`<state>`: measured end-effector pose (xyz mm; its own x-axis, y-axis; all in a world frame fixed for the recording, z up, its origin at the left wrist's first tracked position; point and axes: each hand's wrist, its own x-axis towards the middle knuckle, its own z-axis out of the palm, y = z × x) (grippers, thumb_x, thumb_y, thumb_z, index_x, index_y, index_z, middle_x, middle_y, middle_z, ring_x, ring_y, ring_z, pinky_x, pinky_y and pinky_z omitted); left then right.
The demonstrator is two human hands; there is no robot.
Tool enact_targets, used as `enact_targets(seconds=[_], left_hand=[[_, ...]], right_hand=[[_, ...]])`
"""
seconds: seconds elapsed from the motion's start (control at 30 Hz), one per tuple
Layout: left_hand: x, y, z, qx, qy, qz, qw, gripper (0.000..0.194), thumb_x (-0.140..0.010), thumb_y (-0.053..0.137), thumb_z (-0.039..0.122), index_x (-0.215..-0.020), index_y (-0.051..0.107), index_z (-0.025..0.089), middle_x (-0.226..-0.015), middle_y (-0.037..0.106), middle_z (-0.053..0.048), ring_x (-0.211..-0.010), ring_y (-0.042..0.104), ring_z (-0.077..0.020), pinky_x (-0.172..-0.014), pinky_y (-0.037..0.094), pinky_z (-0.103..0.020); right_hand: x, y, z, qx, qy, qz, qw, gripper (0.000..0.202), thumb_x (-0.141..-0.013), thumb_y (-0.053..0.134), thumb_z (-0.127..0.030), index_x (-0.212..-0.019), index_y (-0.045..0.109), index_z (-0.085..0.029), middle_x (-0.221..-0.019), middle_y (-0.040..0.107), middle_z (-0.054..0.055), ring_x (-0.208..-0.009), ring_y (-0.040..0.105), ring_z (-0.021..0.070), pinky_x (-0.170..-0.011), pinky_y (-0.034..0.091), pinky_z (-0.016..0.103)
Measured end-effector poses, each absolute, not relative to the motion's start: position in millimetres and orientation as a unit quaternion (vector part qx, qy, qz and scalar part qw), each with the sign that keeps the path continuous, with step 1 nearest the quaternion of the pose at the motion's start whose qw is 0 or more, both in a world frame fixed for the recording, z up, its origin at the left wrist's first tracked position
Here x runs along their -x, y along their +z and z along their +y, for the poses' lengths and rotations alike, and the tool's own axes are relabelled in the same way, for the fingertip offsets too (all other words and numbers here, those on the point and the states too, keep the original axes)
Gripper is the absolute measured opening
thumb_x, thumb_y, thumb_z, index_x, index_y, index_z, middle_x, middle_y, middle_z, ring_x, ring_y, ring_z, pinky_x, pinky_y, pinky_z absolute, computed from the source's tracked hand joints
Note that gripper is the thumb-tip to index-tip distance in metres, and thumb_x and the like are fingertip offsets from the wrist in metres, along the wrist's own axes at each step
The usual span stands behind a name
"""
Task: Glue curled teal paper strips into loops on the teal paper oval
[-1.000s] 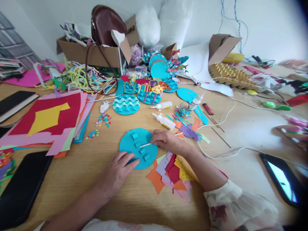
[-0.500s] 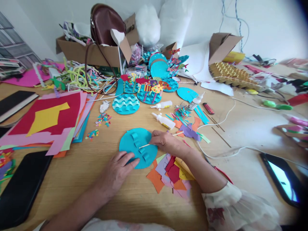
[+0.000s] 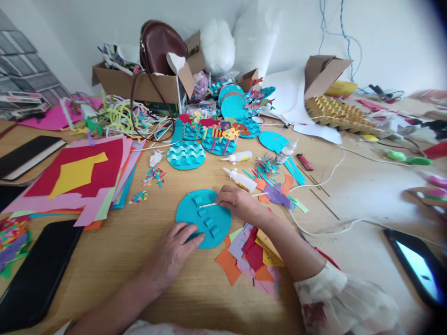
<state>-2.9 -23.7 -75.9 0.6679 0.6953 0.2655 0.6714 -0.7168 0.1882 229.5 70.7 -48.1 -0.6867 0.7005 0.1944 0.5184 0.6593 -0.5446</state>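
In front of me a blue foam disc (image 3: 220,223) lies flat, with a wavy blue strip (image 3: 207,220) standing up in small arches across it. My left hand (image 3: 181,244) rests on the disc's lower left edge, fingers stretched out and apart. Between the fingertips of my right hand (image 3: 234,201) is a thin white stick (image 3: 208,204). Its left tip is at the upper arches of the strip; whether it touches them I cannot tell. The stick's other end sticks out past the hand to the right.
Colourful foam scraps (image 3: 252,253) lie right of the disc. Beyond it are glue bottles (image 3: 240,179), a finished wavy disc (image 3: 186,156) and confetti piles (image 3: 153,176). Coloured sheets (image 3: 115,172) and a black phone (image 3: 42,274) lie left, another phone (image 3: 415,267) right. A white cable (image 3: 344,229) crosses the right side.
The stick's tip has moved from the middle of the strip up to its upper arches and now lies flatter. My left hand still rests at the disc's edge. The whole view has shifted slightly.
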Motion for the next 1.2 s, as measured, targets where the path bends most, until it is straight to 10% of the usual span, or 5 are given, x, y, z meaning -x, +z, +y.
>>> enact_targets(seconds=[1.2], left_hand=[[3.7, -76.4, -24.0, -0.909, 0.164, 0.380, 0.042, 0.034, -0.084, 0.043, 0.008, -0.110, 0.058, 0.024, -0.106, 0.057, -0.004, -0.095, 0.044, -0.0190, -0.080, 0.047, -0.033]], right_hand=[[-224.7, -47.7, 73.6, 0.318, 0.255, -0.901, 0.148, 0.024, -0.083, 0.042, -0.006, -0.065, 0.054, -0.015, -0.074, 0.047, 0.002, -0.063, 0.045, 0.0085, -0.053, 0.030, 0.018]])
